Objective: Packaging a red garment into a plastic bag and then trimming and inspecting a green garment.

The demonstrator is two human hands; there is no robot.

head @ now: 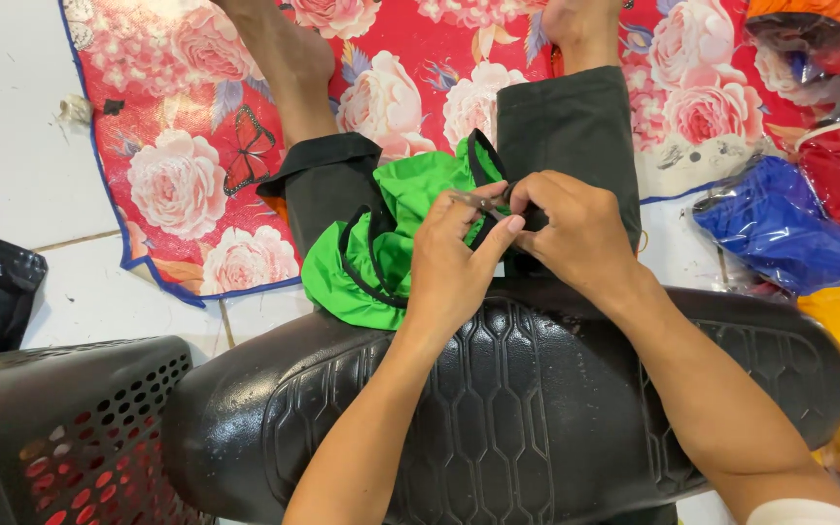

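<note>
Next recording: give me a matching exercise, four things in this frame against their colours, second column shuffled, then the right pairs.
Things:
1. garment held by both hands
2. moulded seat under the forearms
3. wrapped bundle right of the right hand
4. floor mat under the feet

Colours:
A. blue
B. red with pink roses
C. green with black trim
D. black

Pairs: 1-C, 2-D, 3-A, 4-B

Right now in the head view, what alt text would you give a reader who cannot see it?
Two bare hands, left hand and right hand, pinch the black trim of a bright green garment over a black padded seat. Below lie a red floral mat, a perforated black basket and bagged colourful fabric.
</note>
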